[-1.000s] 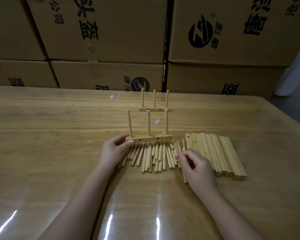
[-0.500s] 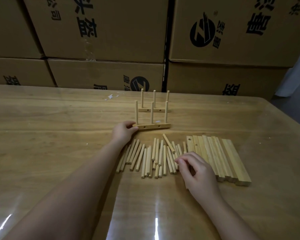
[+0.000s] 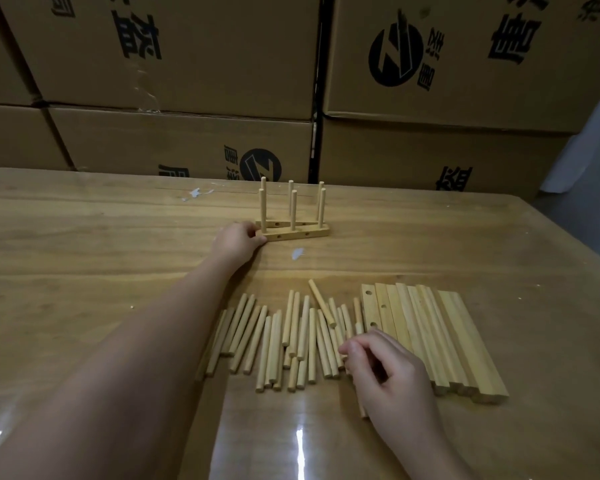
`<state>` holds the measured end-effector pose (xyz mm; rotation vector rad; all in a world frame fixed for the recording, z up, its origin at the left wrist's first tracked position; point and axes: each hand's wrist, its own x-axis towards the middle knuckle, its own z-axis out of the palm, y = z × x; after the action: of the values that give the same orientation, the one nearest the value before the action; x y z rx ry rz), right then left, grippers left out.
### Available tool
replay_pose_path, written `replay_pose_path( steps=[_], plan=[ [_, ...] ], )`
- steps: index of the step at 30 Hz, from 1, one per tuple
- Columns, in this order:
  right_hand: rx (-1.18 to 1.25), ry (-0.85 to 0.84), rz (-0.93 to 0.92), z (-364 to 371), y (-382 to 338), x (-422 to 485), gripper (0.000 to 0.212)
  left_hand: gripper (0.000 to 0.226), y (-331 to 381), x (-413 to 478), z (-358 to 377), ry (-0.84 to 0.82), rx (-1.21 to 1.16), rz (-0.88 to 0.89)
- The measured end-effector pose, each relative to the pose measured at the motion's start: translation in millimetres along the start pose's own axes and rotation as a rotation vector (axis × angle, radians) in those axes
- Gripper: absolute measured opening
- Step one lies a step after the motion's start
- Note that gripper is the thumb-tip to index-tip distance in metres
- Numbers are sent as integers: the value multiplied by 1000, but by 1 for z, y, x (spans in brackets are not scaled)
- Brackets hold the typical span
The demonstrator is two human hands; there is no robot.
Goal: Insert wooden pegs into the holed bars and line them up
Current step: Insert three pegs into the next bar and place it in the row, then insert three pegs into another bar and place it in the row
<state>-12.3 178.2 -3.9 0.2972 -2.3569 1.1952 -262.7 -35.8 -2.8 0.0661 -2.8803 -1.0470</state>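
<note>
1. The left hand [image 3: 238,242] is stretched well out, its thumb and fingers pinching the left end of the front pegged bar [image 3: 297,233], which has three pegs standing upright in it.
2. That bar lies flat on the surface [image 3: 84,254], just in front of the rear pegged bar [image 3: 280,223]. Their right ends look to meet, while the left ends sit a little apart.
3. The right hand [image 3: 385,372] is down near us at the right edge of the loose pegs [image 3: 291,341], fingers curled over them. Whether it has a peg pinched, I cannot tell.
4. The bare holed bars [image 3: 430,337] lie side by side just right of the pegs.
5. I'd call this the lining-up step: two bars pegged, plenty left.
6. Next, I reckon, comes a small nudge at the left end to square the pair, then an easy release so no peg tips, then a fresh bar.
</note>
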Motion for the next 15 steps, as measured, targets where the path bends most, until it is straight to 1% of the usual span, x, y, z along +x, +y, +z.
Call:
replay_pose_path(
  steps=[3, 8, 12, 15],
  plan=[
    [22, 15, 3, 0, -1, 0, 25, 36, -6, 7, 3, 40, -24, 25],
    [27, 17, 16, 0, 0, 0, 24, 35, -9, 17, 4, 118, -29, 19],
    [22, 12, 26, 0, -1, 0, 24, 30, -8, 20, 7, 170, -6, -25],
    [17, 11, 26, 0, -1, 0, 24, 25, -6, 20, 7, 174, 43, -42]
  ],
)
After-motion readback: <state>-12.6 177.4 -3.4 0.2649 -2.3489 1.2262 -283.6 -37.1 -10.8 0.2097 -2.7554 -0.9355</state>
